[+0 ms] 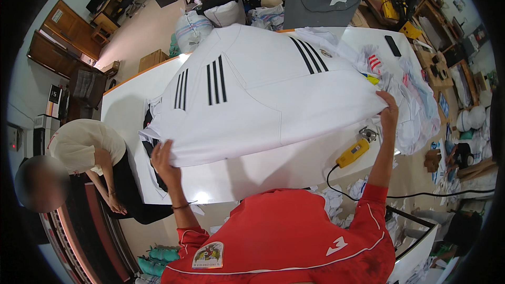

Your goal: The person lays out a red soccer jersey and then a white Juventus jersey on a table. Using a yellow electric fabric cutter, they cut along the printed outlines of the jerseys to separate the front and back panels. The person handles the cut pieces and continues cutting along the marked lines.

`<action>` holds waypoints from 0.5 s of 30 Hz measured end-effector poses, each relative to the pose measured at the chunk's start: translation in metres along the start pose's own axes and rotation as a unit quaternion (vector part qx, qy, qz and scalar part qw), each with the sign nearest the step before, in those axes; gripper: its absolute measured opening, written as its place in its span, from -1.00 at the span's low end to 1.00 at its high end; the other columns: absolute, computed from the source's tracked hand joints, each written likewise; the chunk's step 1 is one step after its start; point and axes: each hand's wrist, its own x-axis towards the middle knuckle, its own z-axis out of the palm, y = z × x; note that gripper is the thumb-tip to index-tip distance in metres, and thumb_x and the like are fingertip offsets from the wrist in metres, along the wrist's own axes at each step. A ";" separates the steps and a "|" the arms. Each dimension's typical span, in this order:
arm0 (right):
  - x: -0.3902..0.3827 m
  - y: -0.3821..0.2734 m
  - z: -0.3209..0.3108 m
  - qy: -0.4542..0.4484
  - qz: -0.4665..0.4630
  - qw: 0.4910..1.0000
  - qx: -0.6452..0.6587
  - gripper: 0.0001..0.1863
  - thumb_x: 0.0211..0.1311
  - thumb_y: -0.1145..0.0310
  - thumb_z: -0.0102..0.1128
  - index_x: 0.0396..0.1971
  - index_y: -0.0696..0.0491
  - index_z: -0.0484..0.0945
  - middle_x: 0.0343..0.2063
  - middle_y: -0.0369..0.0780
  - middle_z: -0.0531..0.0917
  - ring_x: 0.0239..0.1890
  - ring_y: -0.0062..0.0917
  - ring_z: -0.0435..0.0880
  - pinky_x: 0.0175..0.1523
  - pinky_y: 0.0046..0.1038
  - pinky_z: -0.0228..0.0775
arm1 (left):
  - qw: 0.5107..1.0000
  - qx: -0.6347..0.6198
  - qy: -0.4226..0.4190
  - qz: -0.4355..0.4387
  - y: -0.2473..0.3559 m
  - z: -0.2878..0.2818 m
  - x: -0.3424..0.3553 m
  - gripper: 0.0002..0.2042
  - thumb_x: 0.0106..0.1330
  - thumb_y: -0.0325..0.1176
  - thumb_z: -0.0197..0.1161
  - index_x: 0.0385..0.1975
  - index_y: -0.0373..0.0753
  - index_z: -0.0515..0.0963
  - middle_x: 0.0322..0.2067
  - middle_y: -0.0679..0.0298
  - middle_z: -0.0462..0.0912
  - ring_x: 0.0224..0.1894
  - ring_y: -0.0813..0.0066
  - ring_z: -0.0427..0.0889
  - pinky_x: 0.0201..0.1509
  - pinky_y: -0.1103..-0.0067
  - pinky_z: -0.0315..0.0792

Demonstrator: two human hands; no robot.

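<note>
A large piece of white sewn fabric with groups of black stripes [258, 94], like a garment, is spread over the white table [294, 171]. Its near edge is lifted between my hands and casts a shadow below. At the left corner of that edge, my left hand [164, 160] grips the cloth. My right hand [388, 106] pinches the right corner, higher and farther out. Below the right side of the cloth lies a yellow corded power tool with a round metal head [353, 152], apart from both hands.
Crumpled white and coloured fabric [407, 100] is heaped at the table's right side, near a black phone [392, 46]. The tool's black cord [421, 195] runs off rightward. Another person [94, 152] bends at the left. Stuffed sacks [193, 30] stand behind the table; white scraps [334, 202] litter the floor.
</note>
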 end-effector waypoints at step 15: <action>-0.160 0.077 0.062 0.175 0.274 0.861 -0.391 -0.08 0.29 0.10 0.50 0.57 0.03 0.25 0.44 0.28 0.27 0.47 0.17 0.30 0.48 -0.01 0.37 | 0.938 -0.105 -0.329 -0.022 0.033 0.086 -0.154 -0.51 0.13 -0.45 0.42 0.14 -0.06 0.69 0.30 0.06 0.57 0.39 -0.07 0.47 0.47 0.07 0.33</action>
